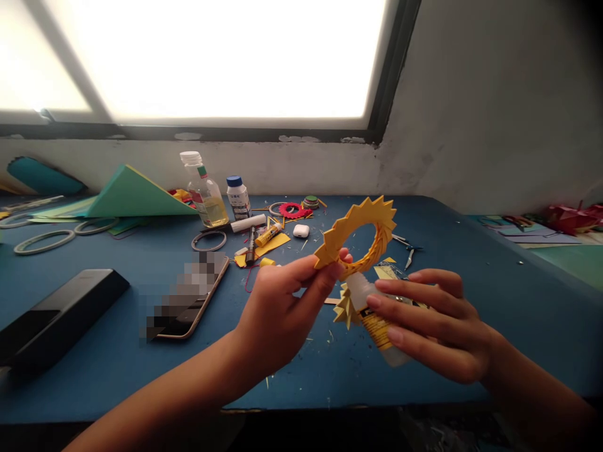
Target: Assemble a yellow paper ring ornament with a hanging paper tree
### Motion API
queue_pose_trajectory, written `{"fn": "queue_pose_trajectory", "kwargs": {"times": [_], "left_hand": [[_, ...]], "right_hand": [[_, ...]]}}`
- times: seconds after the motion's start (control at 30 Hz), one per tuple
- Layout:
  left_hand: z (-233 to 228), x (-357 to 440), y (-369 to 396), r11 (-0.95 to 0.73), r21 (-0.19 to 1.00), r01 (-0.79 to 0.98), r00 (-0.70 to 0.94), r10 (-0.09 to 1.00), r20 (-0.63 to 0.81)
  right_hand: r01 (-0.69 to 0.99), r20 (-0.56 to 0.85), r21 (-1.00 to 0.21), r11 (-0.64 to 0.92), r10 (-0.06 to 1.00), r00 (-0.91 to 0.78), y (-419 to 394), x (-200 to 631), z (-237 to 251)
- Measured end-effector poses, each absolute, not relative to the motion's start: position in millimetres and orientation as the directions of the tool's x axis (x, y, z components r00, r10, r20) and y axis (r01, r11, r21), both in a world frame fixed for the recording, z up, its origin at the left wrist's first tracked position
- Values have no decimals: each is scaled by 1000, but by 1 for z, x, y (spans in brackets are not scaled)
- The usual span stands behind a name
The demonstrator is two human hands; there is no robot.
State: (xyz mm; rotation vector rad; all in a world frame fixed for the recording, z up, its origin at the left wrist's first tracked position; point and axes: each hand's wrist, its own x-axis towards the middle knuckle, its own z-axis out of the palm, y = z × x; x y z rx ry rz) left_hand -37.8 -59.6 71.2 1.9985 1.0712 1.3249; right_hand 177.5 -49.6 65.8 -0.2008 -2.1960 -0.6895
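Note:
My left hand (277, 307) pinches the lower left edge of a yellow folded-paper ring (360, 235) with spiky points, holding it up above the blue table (471, 276). My right hand (424, 320) grips a small white glue bottle (377, 317) with a yellow label, its nozzle pointing up toward the bottom of the ring. A small yellow spiky paper piece (346, 306) sits beside the bottle, just under the ring.
A phone (188, 295) and a black case (56, 317) lie at the left. Farther back are an oil bottle (205, 191), a white jar (238, 196), a glue stick (268, 234), an earbud case (301, 230), rings, green paper (127, 194) and scraps. Pliers (409, 248) lie behind the ring.

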Motion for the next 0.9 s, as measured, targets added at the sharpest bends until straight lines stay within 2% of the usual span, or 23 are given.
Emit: {"fn": "queue_pose_trajectory", "kwargs": {"times": [0.57, 0.9], "left_hand": [[74, -36, -59, -635, 703, 319, 200, 770, 605], [76, -39, -58, -587, 774, 235, 172, 809, 562]], "right_hand": [[387, 757, 442, 809, -105, -645, -53, 170, 72], [377, 760, 426, 822, -99, -643, -51, 172, 68]]}}
